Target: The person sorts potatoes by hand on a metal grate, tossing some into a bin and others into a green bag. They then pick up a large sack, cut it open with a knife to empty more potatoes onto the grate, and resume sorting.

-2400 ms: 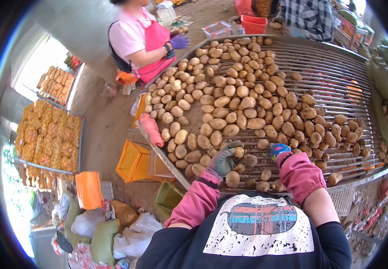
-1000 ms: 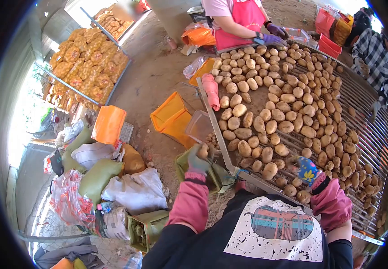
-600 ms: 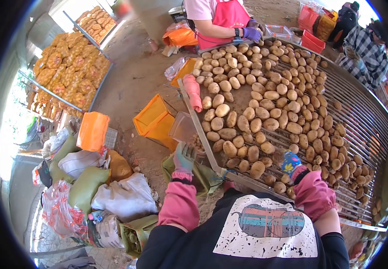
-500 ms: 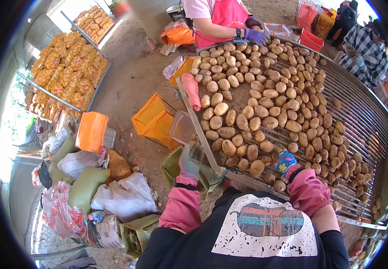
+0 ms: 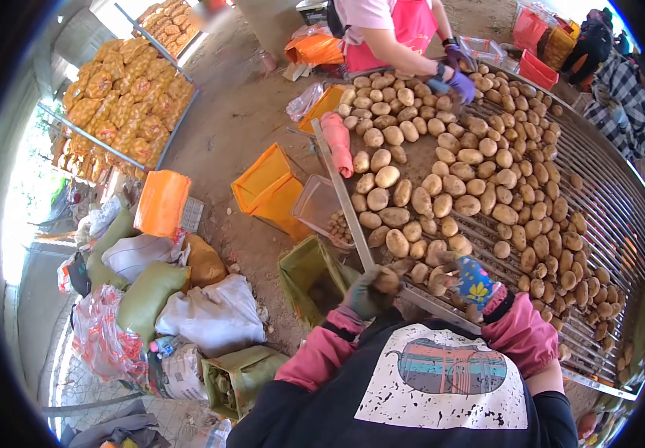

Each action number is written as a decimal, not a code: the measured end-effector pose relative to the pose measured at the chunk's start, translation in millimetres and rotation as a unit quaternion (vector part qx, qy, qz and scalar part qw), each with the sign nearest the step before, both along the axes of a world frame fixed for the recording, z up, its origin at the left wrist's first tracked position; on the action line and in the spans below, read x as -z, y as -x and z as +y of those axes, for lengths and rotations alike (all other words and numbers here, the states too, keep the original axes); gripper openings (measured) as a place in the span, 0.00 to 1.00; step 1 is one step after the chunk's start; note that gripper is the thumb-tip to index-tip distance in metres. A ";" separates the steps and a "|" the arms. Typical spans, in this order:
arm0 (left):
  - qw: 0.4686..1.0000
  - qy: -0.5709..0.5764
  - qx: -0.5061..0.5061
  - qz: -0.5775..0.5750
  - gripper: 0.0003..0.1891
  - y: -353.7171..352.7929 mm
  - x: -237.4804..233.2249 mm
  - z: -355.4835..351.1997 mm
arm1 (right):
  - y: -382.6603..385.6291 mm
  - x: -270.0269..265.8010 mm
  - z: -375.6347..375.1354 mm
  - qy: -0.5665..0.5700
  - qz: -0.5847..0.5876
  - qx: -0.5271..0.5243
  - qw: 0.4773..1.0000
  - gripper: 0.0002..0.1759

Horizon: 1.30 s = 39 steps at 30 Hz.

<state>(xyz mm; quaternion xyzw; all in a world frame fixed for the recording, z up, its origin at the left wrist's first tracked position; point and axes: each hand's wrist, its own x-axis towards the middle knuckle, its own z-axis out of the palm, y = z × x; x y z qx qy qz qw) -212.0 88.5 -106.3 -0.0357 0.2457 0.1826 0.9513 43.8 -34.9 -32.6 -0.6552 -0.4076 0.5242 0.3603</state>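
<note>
My left hand (image 5: pixel 369 297), in a grey-green glove, is at the near left corner of the slatted sorting table (image 5: pixel 359 231), closed around a potato (image 5: pixel 387 281). My right hand (image 5: pixel 477 285) wears a blue glove with a yellow flower. Its fingers close on another potato (image 5: pixel 439 281) just above the table's near edge. Many loose potatoes (image 5: pixel 468 205) cover the slats beyond both hands. An upright green sack (image 5: pixel 300 272) gapes beside my left hand, and a clear plastic tub (image 5: pixel 315 205) with small potatoes stands past it.
Across the table a person in a pink apron (image 5: pixel 412 37) reaches over the potatoes with purple gloves. Orange crates (image 5: pixel 266 190) stand on the left floor. Filled sacks (image 5: pixel 147 299) lie farther left, near stacked net bags (image 5: pixel 124 104). Another person in a checked shirt (image 5: pixel 624 104) is at far right.
My left hand has come right from beside the tub to the table corner and now holds a potato. My right hand has turned inward onto a potato. The other person's arm reaches farther in.
</note>
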 end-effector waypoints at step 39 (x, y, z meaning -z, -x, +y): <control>0.107 -0.826 0.196 0.518 0.32 -109.9 18.5 -178.1 | -104.7 22.2 -315.9 0.089 -0.367 0.029 0.925 0.42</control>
